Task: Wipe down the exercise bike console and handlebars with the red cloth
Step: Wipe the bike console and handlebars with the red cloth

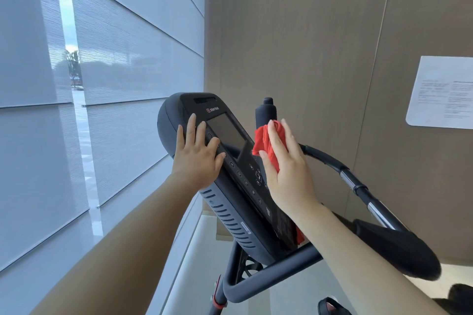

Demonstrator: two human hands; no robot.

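Observation:
The exercise bike's dark console (227, 133) tilts across the middle of the view, screen up. My left hand (198, 153) lies flat on its left edge, fingers straight over the buttons. My right hand (284, 166) presses the bunched red cloth (265, 139) against the console's right side, fingers straight on top of the cloth. Behind the cloth stands an upright black handlebar grip (266, 112). A curved handlebar (358, 186) with chrome sections runs off to the right, and a lower bar (268, 273) loops under the console.
A beige wall panel (294, 46) stands close behind the bike, with a white printed sheet (442, 92) at the right. Windows with grey blinds (115, 59) fill the left. A black padded part (399, 250) juts out at lower right.

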